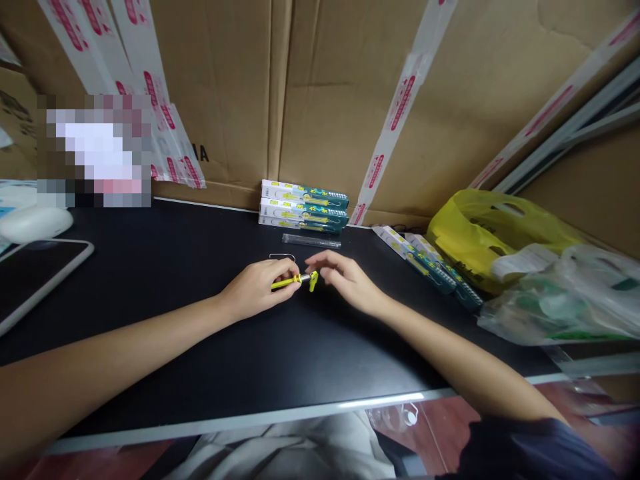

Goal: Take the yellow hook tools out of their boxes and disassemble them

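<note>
My left hand (263,287) pinches a slim yellow pen-shaped tool (284,283) between thumb and fingers, above the black table. Toward the right the tool has a short metal section and ends in a yellow-green piece (313,281) that hangs down. My right hand (353,283) is just right of that end, fingers curved and apart, with nothing visible in them. A thin bent metal wire (283,256) shows just beyond my left hand; whether it joins the tool is hidden. Behind the hands lies a narrow clear plastic sleeve (311,241).
Printed slim boxes (303,208) are stacked against the cardboard wall, and more boxes (425,260) lie to the right. Beside those are a yellow plastic bag (460,220) and a clear bag (545,307). A phone (40,273) and a white mouse (37,223) rest at left.
</note>
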Demonstrator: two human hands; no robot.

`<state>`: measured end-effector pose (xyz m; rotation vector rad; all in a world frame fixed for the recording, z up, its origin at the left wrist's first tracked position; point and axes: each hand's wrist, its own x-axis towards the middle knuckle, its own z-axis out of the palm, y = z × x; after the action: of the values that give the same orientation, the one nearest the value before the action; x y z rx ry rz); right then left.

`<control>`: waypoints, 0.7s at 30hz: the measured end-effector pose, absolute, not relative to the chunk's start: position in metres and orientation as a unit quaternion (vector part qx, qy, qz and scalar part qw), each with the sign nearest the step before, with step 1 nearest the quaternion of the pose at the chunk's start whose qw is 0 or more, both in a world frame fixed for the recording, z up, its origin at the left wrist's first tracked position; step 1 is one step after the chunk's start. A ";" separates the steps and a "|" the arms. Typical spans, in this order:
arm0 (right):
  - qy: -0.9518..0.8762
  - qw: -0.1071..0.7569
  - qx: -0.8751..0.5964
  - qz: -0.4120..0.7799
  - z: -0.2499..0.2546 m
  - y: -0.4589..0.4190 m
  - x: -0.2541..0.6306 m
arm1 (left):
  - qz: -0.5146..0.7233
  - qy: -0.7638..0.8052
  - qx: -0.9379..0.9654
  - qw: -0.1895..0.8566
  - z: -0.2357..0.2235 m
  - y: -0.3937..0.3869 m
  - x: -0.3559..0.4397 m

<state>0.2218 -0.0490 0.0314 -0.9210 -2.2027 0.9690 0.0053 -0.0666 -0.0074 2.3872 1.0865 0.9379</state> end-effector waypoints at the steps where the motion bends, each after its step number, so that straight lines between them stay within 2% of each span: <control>1: -0.809 0.284 -0.344 0.382 0.027 -0.055 0.223 | 0.333 0.380 0.845 0.179 -0.007 -0.067 0.005; 9: -0.777 0.295 -0.348 0.434 0.003 -0.062 0.221 | 0.331 0.354 0.850 0.207 -0.008 -0.068 0.006; 21: -0.802 0.296 -0.359 0.375 0.004 -0.065 0.227 | 0.318 0.371 0.862 0.139 -0.006 -0.069 0.005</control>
<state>0.2271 -0.0655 0.0040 -0.9559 -2.1327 0.9983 0.0048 -0.0695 -0.0063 2.4910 1.0728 0.9182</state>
